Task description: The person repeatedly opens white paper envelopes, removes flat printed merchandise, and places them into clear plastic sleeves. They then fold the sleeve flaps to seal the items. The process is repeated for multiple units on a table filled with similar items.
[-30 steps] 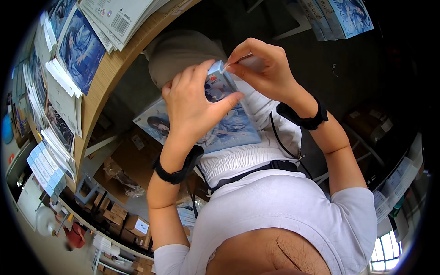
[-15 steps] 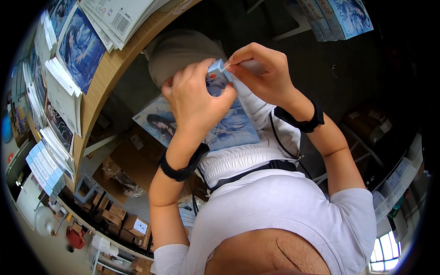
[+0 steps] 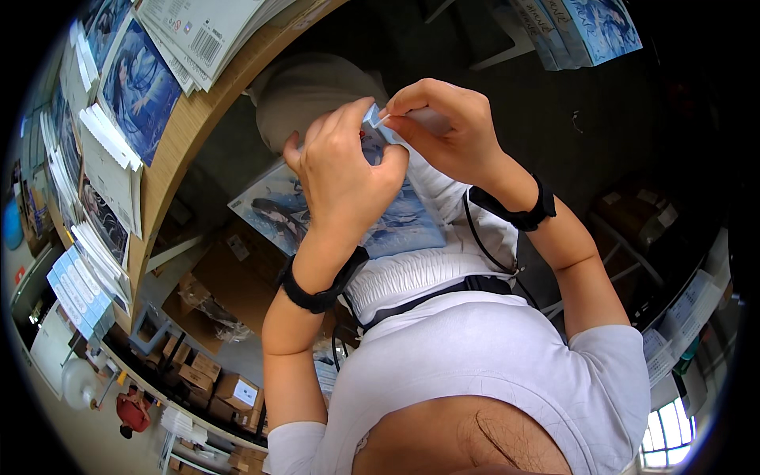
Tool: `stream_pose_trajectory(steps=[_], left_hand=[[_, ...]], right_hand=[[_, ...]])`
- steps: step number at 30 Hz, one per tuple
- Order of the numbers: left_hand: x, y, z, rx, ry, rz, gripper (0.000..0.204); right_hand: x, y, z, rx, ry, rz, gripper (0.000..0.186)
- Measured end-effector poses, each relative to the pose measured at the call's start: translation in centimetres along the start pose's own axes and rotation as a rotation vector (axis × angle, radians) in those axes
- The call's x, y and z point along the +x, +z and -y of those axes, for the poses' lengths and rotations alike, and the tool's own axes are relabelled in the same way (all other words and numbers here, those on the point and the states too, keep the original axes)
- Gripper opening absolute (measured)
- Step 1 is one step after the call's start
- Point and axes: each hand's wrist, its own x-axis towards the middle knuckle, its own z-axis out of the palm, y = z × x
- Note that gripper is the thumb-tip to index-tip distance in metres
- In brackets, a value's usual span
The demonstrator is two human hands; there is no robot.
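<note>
My left hand (image 3: 348, 162) is wrapped round a small light-blue box (image 3: 370, 117) with printed sides, holding it above my lap. Much of the box is hidden behind the fingers. At the box's far right end my right hand (image 3: 451, 131) pinches a thin white piece (image 3: 385, 119), perhaps a strip or flap; its kind is too small to make out. Beneath my hands a flat blue printed packet (image 3: 412, 229) with a drawn long-haired figure lies across my lap. Both wrists wear black bands.
A wooden table edge (image 3: 178, 146) curves along the left, bearing stacks of printed cards (image 3: 142, 87) and white packs. Below it stands an open cardboard box (image 3: 229, 273). Blue printed boxes (image 3: 606, 32) are at the far right. A person in red (image 3: 132, 412) is at the lower left.
The small box has tilted, so less of its printed face shows. My right hand has shifted slightly left with the white piece. The left grip stays on the box.
</note>
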Motion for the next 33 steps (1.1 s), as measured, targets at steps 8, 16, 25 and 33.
stream_pose_trajectory(steps=[8,16,25,33], left_hand=[[-0.2,-0.6,0.7,0.01,-0.004,0.134,0.048],[-0.4,-0.6,1.4,-0.028,-0.034,0.19,0.052],[-0.6,-0.4,1.4,-0.005,-0.044,0.211,0.052],[-0.6,-0.4,1.2,-0.016,-0.066,0.235,0.052]], right_hand=[[0.4,-0.2,-0.5,0.007,0.066,0.091,0.011],[0.1,0.2,-0.6,0.03,0.112,0.112,0.013],[0.8,-0.5,-0.9,0.025,0.08,0.25,0.014],[2.2,-1.1,-1.2,0.021,0.068,0.452,0.014]])
